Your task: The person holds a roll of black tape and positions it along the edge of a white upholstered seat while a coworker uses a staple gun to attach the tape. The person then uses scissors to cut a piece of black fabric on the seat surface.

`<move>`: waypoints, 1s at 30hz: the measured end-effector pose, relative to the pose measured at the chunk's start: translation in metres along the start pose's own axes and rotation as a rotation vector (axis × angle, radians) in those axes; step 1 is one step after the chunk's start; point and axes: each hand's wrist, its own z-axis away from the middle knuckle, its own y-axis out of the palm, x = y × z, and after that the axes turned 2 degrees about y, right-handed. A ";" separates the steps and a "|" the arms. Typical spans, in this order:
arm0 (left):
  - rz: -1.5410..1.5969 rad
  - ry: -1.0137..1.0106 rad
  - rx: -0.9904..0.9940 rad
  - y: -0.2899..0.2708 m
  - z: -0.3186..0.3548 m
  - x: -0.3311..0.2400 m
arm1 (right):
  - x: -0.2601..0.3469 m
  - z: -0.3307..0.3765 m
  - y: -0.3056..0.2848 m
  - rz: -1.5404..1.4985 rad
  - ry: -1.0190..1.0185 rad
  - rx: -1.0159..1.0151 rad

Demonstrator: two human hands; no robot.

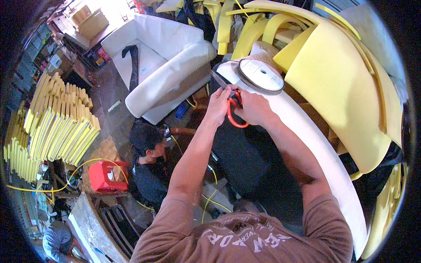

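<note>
My right hand (255,108) is wrapped round the red-orange handles of a pair of scissors (232,117), whose metal blades point up and away to the left. Against the scissors, by the base of the blades, the fingers of my left hand (218,105) are pinched together; what lies between them is hidden. Just beyond my right hand, a flat reel (263,74) with a white label and dark rim rests on the far end of a long, curved white padded piece (307,125). Dark material (254,153) spreads below my hands.
A white armchair (173,61) stands far left with a black strip (132,65) on it. Yellow foam panels (337,83) crowd the right; stacked yellow-edged pieces (66,118) stand left. A person in black (147,162) is close by my left arm, near a red stool (103,176) and yellow hose (215,175).
</note>
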 end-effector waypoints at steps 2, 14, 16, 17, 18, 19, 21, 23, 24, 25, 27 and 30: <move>0.041 -0.040 -0.055 -0.003 0.001 0.000 | 0.003 0.001 0.005 -0.008 -0.023 0.027; 0.312 -0.087 -0.107 -0.011 -0.005 -0.017 | 0.010 0.007 -0.009 -0.072 -0.151 -0.136; 0.328 -0.040 -0.187 -0.024 -0.007 -0.009 | 0.017 0.027 -0.026 -0.185 -0.277 -0.270; 0.338 -0.020 -0.220 -0.026 -0.006 -0.007 | 0.011 0.029 -0.027 -0.321 -0.200 -0.359; 0.396 -0.013 -0.162 -0.029 -0.006 -0.006 | 0.004 0.030 -0.028 -0.457 -0.123 -0.446; 0.453 -0.005 -0.106 -0.033 -0.005 -0.006 | -0.002 0.030 -0.027 -0.594 -0.045 -0.530; 0.461 0.020 -0.041 -0.014 -0.008 -0.008 | -0.028 0.024 0.001 -1.174 0.017 0.057; 0.342 0.022 -0.009 0.003 0.000 -0.015 | -0.039 0.012 0.026 -1.451 0.039 0.497; 0.287 0.028 -0.009 0.006 0.006 -0.015 | -0.036 0.015 0.025 -1.531 -0.004 0.512; 0.248 0.062 0.020 0.010 0.006 -0.012 | -0.033 0.013 0.023 -1.435 -0.044 0.470; 0.304 0.104 0.051 0.011 0.005 0.002 | -0.023 0.016 0.024 -1.353 -0.033 0.425; 0.180 0.029 0.072 0.002 -0.004 0.005 | -0.025 0.017 0.025 -1.149 0.068 0.308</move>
